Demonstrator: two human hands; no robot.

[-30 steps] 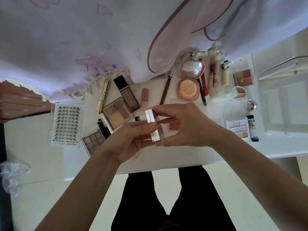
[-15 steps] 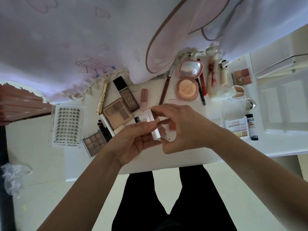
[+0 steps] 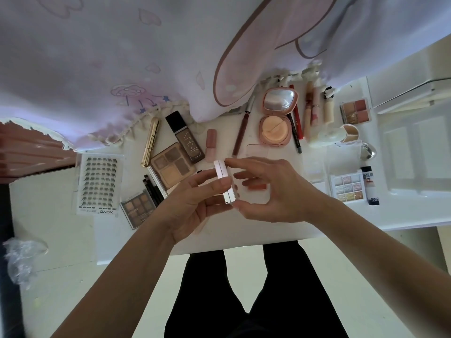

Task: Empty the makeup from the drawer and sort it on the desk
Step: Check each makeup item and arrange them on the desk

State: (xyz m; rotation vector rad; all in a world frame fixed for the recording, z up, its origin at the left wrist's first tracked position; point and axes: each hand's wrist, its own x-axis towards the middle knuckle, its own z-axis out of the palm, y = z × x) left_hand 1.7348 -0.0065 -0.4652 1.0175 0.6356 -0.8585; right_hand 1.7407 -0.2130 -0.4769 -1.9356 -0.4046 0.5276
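Observation:
I hold a slim white makeup case (image 3: 223, 178) edge-on above the white desk (image 3: 256, 230), its two halves pressed together. My left hand (image 3: 192, 206) grips it from the left with thumb and fingers. My right hand (image 3: 275, 191) pinches it lengthwise, index finger at the far end and thumb at the near corner. Sorted makeup lies behind: a brown eyeshadow palette (image 3: 172, 167), a dark small palette (image 3: 138, 207), a gold tube (image 3: 150, 141), a foundation bottle (image 3: 185, 137) and a pink cushion compact (image 3: 277, 118).
A lash sheet (image 3: 100, 184) lies at the left. A blush quad (image 3: 356, 111), a glitter palette (image 3: 347, 186) and several tubes (image 3: 312, 113) are at the right. A pink printed cloth (image 3: 146, 57) hangs over the desk's back. A plastic bag (image 3: 22, 254) lies lower left.
My right hand's fingers have spread out, the index finger now on the case's far end. The case's halves have come together. My left hand has kept its grip.

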